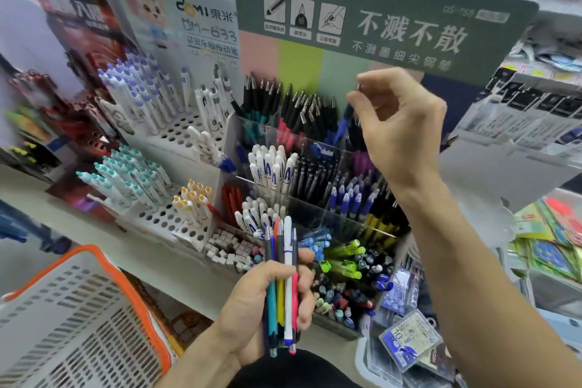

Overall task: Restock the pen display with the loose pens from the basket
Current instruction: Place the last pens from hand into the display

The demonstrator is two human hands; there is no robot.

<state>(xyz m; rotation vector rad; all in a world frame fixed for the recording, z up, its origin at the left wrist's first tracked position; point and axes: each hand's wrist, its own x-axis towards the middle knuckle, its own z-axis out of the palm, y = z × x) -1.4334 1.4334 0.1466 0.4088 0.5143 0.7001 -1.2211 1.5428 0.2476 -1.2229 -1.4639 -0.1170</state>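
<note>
Left hand (267, 302) is gripping a bunch of pens (282, 280) upright, fingers and thumb curled round the barrels, low in the near centre of the scene. Barrels in teal, yellow, white and pink are showing between the fingers, with the tops sticking up above the fist and the tips poking out below it. Right hand (400, 132) is reaching up and far, over the back row of the display (315, 167), pinching the silver top of a blue pen (345, 120) between thumb and forefinger while the other fingers are curling loosely. That pen is slanting down among the dark pens standing in the far compartments; whether its tip is sitting in a slot cannot be told. Compartments of the clear display are holding white, black, blue, yellow and green pens in separate groups. A sign (378, 19) with white lettering is standing behind it. To the left, white racks (176, 132) are holding purple-capped and teal-capped pens. A basket (78, 318) with an orange rim is sitting at the near left
</note>
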